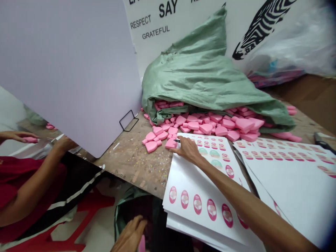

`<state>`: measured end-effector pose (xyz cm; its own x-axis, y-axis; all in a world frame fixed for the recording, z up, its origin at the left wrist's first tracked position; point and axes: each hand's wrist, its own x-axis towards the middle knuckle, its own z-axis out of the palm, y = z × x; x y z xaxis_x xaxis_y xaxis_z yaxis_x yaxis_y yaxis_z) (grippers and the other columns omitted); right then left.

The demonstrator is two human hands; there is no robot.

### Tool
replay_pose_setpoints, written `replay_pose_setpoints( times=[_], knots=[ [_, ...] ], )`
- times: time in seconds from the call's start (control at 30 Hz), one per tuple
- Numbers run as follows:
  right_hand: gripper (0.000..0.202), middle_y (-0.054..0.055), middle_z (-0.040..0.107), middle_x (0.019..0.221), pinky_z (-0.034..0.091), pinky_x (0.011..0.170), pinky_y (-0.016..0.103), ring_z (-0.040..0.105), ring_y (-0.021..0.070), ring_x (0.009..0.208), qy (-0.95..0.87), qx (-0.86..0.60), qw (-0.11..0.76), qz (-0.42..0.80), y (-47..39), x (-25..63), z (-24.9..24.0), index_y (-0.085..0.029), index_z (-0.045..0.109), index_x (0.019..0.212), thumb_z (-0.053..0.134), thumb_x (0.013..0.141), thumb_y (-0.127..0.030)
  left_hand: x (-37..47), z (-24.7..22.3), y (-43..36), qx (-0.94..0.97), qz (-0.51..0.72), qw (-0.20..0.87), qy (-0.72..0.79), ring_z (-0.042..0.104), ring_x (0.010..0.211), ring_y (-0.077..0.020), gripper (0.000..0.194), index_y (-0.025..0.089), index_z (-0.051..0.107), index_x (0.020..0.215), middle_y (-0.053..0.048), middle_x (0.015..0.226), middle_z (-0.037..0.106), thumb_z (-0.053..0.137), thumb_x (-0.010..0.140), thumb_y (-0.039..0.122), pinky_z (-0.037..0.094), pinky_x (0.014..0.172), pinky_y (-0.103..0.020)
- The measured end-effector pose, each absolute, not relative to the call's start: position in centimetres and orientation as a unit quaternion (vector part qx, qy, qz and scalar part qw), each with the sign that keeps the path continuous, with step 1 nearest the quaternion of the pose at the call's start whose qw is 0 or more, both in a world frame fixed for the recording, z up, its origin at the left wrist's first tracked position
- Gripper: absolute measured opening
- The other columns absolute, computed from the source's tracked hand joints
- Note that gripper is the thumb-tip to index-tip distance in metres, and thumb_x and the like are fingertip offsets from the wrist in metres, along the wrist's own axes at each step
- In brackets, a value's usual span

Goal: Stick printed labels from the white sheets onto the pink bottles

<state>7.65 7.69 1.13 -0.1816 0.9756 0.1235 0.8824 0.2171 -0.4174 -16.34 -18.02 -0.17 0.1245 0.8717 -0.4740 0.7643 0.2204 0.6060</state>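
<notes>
My right hand (187, 148) reaches over a stack of white sticker sheets (189, 171). Its fingers are closed on a thin dark pen-like tool (177, 140), whose kind I cannot make out. Just beyond the fingertips, a small pink bottle (171, 143) lies at the sheet's corner, close to or touching them. Low in the view, my left hand (132, 232) is in front of the table edge, above an open dark green bag (120, 210). Its fingers curl by a pink bottle (142, 244), mostly hidden, that it appears to hold.
A green sack (194, 73) spills many pink bottles (207, 127) onto the table (136, 164). More label sheets (291, 178) and dark-handled scissors (325, 141) lie right. A pale panel (70, 70) with a wire stand (129, 121) divides off a co-worker's arm (39, 178).
</notes>
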Motion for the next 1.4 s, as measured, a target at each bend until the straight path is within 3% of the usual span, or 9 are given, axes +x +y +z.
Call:
replay_pose_setpoints(
  times=[0.17,0.23,0.3,0.4,0.63,0.87,1.0,1.2,1.4],
  knots=[
    [0.031,0.013,0.066,0.099,0.037,0.083,0.038,0.056,0.0282,0.099,-0.755,-0.616,0.192,0.122,9.0,5.8,-0.4,-0.017,0.061,0.098,0.060,0.078,-0.041,-12.6,1.9,-10.6,0.556,0.280,0.505,0.598,0.065,0.074,-0.0184,0.038,0.016,0.061,0.098,-0.007,0.084,0.068,0.044,0.086,0.047,0.053,0.067,-0.028],
    [0.024,0.011,0.067,0.097,0.038,0.081,0.035,0.057,0.0255,0.097,-0.754,-0.611,0.204,0.131,8.3,6.8,-0.5,-0.019,0.062,0.097,0.057,0.080,-0.036,-11.2,1.9,-6.4,0.534,0.347,0.436,0.635,0.065,0.069,-0.0169,0.040,0.015,0.056,0.105,-0.007,0.084,0.067,0.038,0.089,0.046,0.053,0.061,-0.027],
    [0.026,0.008,0.068,0.098,0.040,0.080,0.033,0.059,0.0234,0.094,-0.749,-0.607,0.220,0.147,7.1,8.2,-0.2,-0.020,0.063,0.099,0.058,0.079,-0.037,-9.8,1.6,-2.3,0.549,0.344,0.267,0.714,0.065,0.072,-0.0169,0.036,0.015,0.054,0.108,-0.008,0.091,0.066,0.036,0.091,0.040,0.053,0.065,-0.029],
    [0.030,0.006,0.069,0.097,0.043,0.074,0.029,0.062,0.0199,0.086,-0.735,-0.607,0.247,0.174,5.1,10.8,0.5,-0.021,0.062,0.102,0.056,0.080,-0.041,-7.3,1.3,3.2,0.571,0.324,0.175,0.734,0.059,0.104,-0.0241,0.032,0.015,0.055,0.110,-0.014,0.111,0.062,0.044,0.088,0.036,0.045,0.089,-0.039],
    [0.035,0.005,0.066,0.078,0.044,0.063,0.029,0.060,0.0180,0.068,-0.639,-0.651,0.339,0.231,1.2,18.3,1.6,-0.020,0.059,0.091,0.043,0.086,-0.050,-3.5,1.4,10.5,0.599,0.230,0.162,0.749,0.048,0.117,-0.0410,0.047,0.007,0.060,0.102,-0.027,0.115,0.059,0.075,0.062,0.026,0.037,0.092,-0.049],
    [0.025,0.002,0.065,0.076,0.041,0.062,0.029,0.057,0.0173,0.066,-0.650,-0.654,0.317,0.220,0.1,20.9,-0.9,-0.022,0.052,0.080,0.042,0.088,-0.043,-3.5,2.9,8.2,0.611,0.273,0.169,0.724,0.058,0.107,-0.0350,0.042,0.010,0.048,0.119,-0.023,0.107,0.064,0.056,0.081,0.028,0.042,0.088,-0.045],
    [0.019,0.003,0.066,0.079,0.038,0.069,0.030,0.059,0.0187,0.073,-0.684,-0.657,0.290,0.127,0.5,20.4,-1.3,-0.022,0.057,0.085,0.044,0.088,-0.036,-1.6,3.3,4.5,0.620,0.321,0.241,0.674,0.067,0.085,-0.0245,0.036,0.017,0.052,0.113,-0.013,0.095,0.068,0.044,0.089,0.042,0.051,0.073,-0.035],
    [0.016,0.006,0.067,0.084,0.031,0.074,0.033,0.057,0.0209,0.083,-0.725,-0.644,0.244,0.013,0.5,20.1,-1.4,-0.019,0.059,0.086,0.045,0.089,-0.027,2.2,0.2,0.4,0.469,0.435,0.586,0.498,0.068,0.066,-0.0208,0.041,0.010,0.056,0.095,-0.008,0.072,0.066,0.057,0.081,0.048,0.055,0.062,-0.031],
    [0.014,0.003,0.064,0.075,0.027,0.074,0.032,0.054,0.0182,0.078,-0.752,-0.613,0.243,0.006,0.0,19.6,-2.0,-0.019,0.058,0.081,0.045,0.087,-0.023,2.2,-0.7,-1.1,0.440,0.442,0.610,0.488,0.069,0.069,-0.0214,0.040,0.011,0.055,0.095,-0.007,0.074,0.063,0.063,0.077,0.046,0.056,0.065,-0.031]
  ],
)
